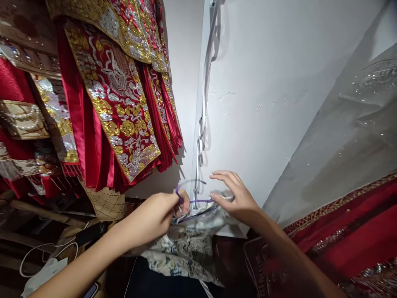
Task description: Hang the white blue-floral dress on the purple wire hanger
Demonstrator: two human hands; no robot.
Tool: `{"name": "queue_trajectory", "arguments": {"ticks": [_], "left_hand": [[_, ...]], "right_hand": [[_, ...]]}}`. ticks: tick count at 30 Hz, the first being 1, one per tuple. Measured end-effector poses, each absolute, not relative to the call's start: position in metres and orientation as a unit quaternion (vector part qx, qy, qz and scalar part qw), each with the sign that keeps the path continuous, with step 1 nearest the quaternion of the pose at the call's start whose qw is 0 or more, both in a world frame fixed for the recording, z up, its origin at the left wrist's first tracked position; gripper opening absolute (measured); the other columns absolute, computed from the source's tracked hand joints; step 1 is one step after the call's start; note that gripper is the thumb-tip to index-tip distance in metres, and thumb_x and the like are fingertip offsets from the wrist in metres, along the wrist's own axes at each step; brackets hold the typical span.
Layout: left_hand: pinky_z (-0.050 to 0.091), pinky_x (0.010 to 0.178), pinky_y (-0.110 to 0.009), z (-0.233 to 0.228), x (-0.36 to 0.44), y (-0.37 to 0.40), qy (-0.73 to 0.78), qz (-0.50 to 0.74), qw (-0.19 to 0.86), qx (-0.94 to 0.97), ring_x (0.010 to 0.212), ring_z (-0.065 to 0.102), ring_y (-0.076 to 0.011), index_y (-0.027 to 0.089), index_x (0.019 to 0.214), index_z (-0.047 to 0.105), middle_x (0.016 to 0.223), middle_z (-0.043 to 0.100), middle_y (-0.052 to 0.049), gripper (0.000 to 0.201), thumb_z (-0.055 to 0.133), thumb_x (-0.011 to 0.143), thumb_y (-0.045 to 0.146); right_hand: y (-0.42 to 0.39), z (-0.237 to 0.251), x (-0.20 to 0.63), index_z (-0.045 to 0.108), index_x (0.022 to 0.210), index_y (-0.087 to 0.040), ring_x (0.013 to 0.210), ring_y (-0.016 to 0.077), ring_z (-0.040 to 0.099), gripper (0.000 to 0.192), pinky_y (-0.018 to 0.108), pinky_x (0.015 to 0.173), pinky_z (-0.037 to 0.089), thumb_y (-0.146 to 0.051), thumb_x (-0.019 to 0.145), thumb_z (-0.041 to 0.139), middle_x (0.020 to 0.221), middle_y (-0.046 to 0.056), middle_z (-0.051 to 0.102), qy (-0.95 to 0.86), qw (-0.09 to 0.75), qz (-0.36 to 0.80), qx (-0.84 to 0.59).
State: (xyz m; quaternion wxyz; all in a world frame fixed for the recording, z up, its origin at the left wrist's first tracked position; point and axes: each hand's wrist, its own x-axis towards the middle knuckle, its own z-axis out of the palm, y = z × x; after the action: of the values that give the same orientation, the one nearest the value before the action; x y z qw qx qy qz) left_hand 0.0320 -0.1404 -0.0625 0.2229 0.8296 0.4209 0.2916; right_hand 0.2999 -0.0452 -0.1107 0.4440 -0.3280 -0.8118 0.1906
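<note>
My left hand (173,209) is in the middle of the view with its fingers curled round a thin purple strand (200,201). I cannot tell whether the strand is a cord or the wire of a clothes hanger. It runs from the left hand toward the right, along the top of a pale floral garment (182,265), which hangs below both hands. My right hand (232,194) is open, fingers stretched out and thumb apart. Its thumb lies by the right end of the strand and the garment's top edge; whether it touches them is unclear.
Red costumes with gold and silver embroidery (124,107) hang at left. A white strap (204,82) runs down the white wall (254,74). At right are a clear plastic cover (338,136) and red fabric (356,231). A white cable (23,263) lies lower left.
</note>
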Motion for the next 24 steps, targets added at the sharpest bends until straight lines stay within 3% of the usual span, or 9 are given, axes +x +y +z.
{"name": "queue_trajectory", "arguments": {"ticks": [2,4,6,10,14,18,21,24], "left_hand": [[0.053,0.073,-0.03,-0.06,0.018,-0.131,0.424,0.367,0.229,0.795,0.079,0.065,-0.0176,0.022,0.098,0.058,0.09,0.068,-0.004,0.041,0.036,0.073,0.0],[0.054,0.069,-0.029,-0.058,0.008,-0.115,0.435,0.428,0.211,0.764,0.074,0.066,-0.0169,0.022,0.099,0.056,0.087,0.067,-0.002,0.037,0.038,0.074,0.003],[0.055,0.075,-0.032,-0.057,0.001,-0.098,0.456,0.455,0.13,0.754,0.079,0.066,-0.0177,0.022,0.101,0.056,0.09,0.067,-0.003,0.034,0.041,0.075,0.005],[0.047,0.099,-0.041,-0.054,0.002,-0.078,0.475,0.467,-0.074,0.742,0.111,0.06,-0.0238,0.022,0.122,0.053,0.119,0.063,-0.008,0.039,0.049,0.084,0.012],[0.038,0.11,-0.047,-0.057,0.008,-0.077,0.48,0.517,-0.154,0.692,0.128,0.047,-0.0282,0.024,0.135,0.043,0.135,0.052,-0.012,0.049,0.059,0.089,0.03],[0.032,0.114,-0.052,-0.086,0.016,-0.073,0.5,0.527,-0.141,0.672,0.135,0.039,-0.0313,0.023,0.141,0.035,0.141,0.044,-0.015,0.062,0.063,0.088,0.038],[0.028,0.115,-0.055,-0.114,0.03,-0.064,0.51,0.531,-0.094,0.67,0.14,0.033,-0.0328,0.023,0.142,0.032,0.145,0.039,-0.017,0.066,0.064,0.087,0.04],[0.038,0.108,-0.049,-0.134,0.048,-0.047,0.51,0.579,-0.002,0.636,0.133,0.042,-0.0299,0.024,0.143,0.029,0.142,0.041,-0.017,0.072,0.068,0.084,0.04]], "right_hand": [[-0.035,-0.108,0.311,0.072,0.089,-0.021,0.094,0.0253,0.06,0.029,0.037,0.088,0.048,-0.049,0.085,0.064,0.095,0.007,0.067,-0.801,0.379,0.31,-0.346],[-0.037,-0.105,0.32,0.067,0.071,-0.018,0.074,0.0196,0.057,0.043,0.03,0.071,0.047,-0.057,0.087,0.058,0.075,0.004,0.062,-0.776,0.323,0.425,-0.336],[-0.043,-0.102,0.326,0.064,0.069,-0.017,0.068,0.0168,0.054,0.044,0.026,0.064,0.044,-0.058,0.085,0.062,0.07,0.002,0.059,-0.746,0.322,0.476,-0.336],[-0.033,-0.095,0.328,0.069,0.081,-0.018,0.07,0.0177,0.062,0.032,0.025,0.061,0.047,-0.049,0.075,0.076,0.077,0.003,0.067,-0.645,0.463,0.481,-0.373],[0.015,-0.069,0.316,0.07,0.086,-0.019,0.069,0.0225,0.067,0.041,0.029,0.06,0.051,-0.048,0.061,0.085,0.074,0.004,0.071,-0.514,0.605,0.479,-0.375],[0.054,-0.047,0.304,0.065,0.073,-0.019,0.067,0.0214,0.068,0.036,0.031,0.065,0.054,-0.043,0.057,0.085,0.062,0.0,0.067,-0.467,0.663,0.502,-0.3],[0.058,-0.056,0.311,0.061,0.07,-0.02,0.069,0.0228,0.069,0.038,0.032,0.065,0.056,-0.047,0.058,0.084,0.06,-0.001,0.066,-0.439,0.689,0.493,-0.299],[0.048,-0.08,0.329,0.061,0.077,-0.022,0.072,0.0243,0.071,0.042,0.032,0.064,0.056,-0.054,0.061,0.082,0.065,0.0,0.069,-0.432,0.697,0.47,-0.325]]}}
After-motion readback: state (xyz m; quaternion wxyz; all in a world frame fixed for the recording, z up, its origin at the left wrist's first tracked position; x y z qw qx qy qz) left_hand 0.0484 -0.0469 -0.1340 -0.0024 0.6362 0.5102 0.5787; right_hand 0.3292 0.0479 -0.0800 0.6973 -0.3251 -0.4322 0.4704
